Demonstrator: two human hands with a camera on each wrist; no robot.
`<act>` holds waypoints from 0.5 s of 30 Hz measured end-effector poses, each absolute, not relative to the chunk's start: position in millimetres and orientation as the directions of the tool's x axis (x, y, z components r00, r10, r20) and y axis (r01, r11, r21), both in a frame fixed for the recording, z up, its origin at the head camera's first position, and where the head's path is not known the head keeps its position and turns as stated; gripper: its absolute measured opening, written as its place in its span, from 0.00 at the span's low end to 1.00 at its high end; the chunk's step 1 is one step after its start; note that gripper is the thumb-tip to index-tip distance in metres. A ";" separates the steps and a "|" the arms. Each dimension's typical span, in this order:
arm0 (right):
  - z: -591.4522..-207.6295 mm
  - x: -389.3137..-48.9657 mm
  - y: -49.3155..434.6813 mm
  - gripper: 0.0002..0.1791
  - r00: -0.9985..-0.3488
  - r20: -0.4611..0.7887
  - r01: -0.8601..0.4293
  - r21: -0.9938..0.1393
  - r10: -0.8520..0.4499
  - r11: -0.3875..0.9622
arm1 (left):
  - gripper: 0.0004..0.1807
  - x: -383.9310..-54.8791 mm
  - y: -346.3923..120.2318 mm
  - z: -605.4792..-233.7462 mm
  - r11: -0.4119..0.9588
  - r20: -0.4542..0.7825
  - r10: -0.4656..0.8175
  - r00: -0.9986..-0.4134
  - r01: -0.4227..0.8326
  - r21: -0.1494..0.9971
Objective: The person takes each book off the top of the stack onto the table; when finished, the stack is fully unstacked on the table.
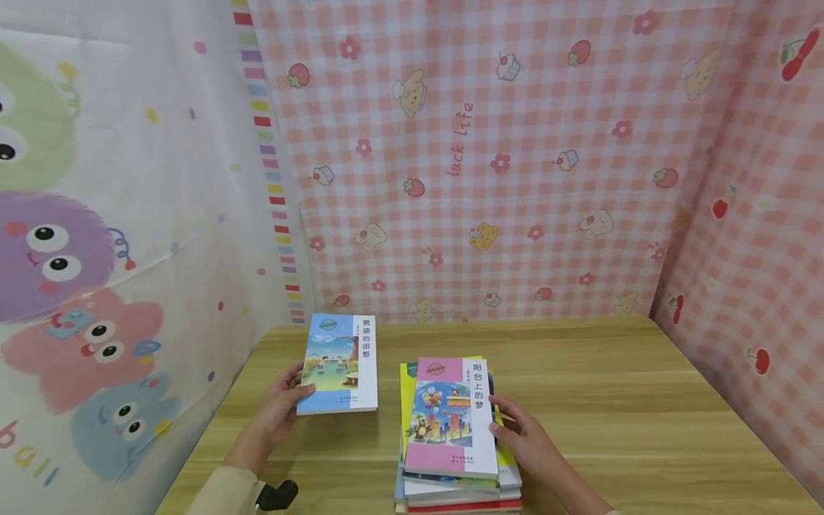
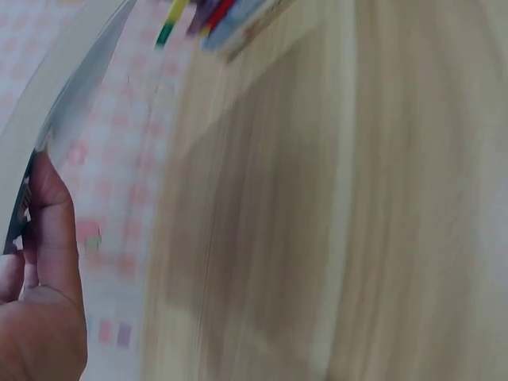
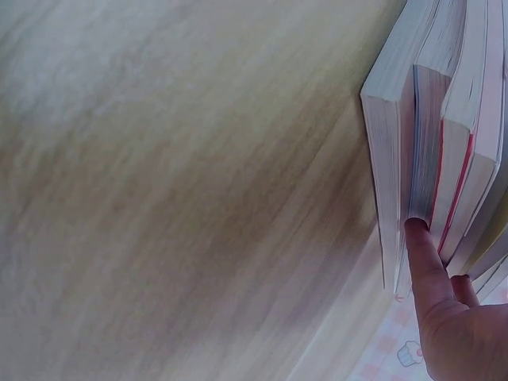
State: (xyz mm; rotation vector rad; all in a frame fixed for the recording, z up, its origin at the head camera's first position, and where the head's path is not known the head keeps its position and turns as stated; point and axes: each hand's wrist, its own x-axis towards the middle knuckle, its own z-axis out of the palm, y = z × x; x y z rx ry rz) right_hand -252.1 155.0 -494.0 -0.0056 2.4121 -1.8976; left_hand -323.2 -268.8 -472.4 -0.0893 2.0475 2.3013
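On the left, above the table, my left hand [image 1: 281, 402] grips a blue-covered book [image 1: 337, 363] by its left edge, the thumb over the cover. The left wrist view shows that book's page edge [image 2: 33, 95] above the table, with the fingers of the left hand [image 2: 44, 317] at it. A pink-covered book [image 1: 444, 418] lies face up on top of a stack of books [image 1: 463, 495]. My right hand [image 1: 531, 440] touches the right side of the stack. In the right wrist view, an extended finger [image 3: 429, 270] rests against the stack's page edges [image 3: 389, 159].
The wooden table [image 1: 605, 400] reaches back to a pink checked cloth [image 1: 489, 143]. A white cloth with cartoon figures [image 1: 161, 236] hangs on the left, and another checked cloth [image 1: 759, 272] on the right. A black strap end [image 1: 278, 495] sticks out at the left wrist.
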 end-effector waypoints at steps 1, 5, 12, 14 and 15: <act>-494.3 -252.1 155.4 0.24 -0.997 -0.050 0.037 -0.971 -0.050 0.237 | 0.36 -326.6 -273.8 -472.3 -0.102 -0.083 0.003 -0.997 -0.083 0.991; -494.2 -251.7 156.3 0.24 -0.998 -0.047 0.035 -0.971 -0.043 0.237 | 0.38 -339.9 -293.9 -473.7 -0.055 -0.096 0.003 -0.995 -0.096 0.994; -492.5 -251.1 156.1 0.25 -0.998 -0.041 0.031 -0.973 -0.040 0.230 | 0.40 -358.8 -324.3 -486.4 0.005 -0.108 0.034 -0.994 -0.108 0.994; -493.0 -251.1 156.4 0.25 -0.998 -0.051 0.039 -0.973 -0.047 0.228 | 0.40 -362.3 -329.7 -490.9 0.016 -0.122 0.028 -0.992 -0.122 0.992; -493.3 -250.9 156.5 0.25 -0.997 -0.058 0.045 -0.973 -0.049 0.225 | 0.39 -363.8 -331.8 -492.9 0.016 -0.132 0.022 -0.991 -0.131 0.991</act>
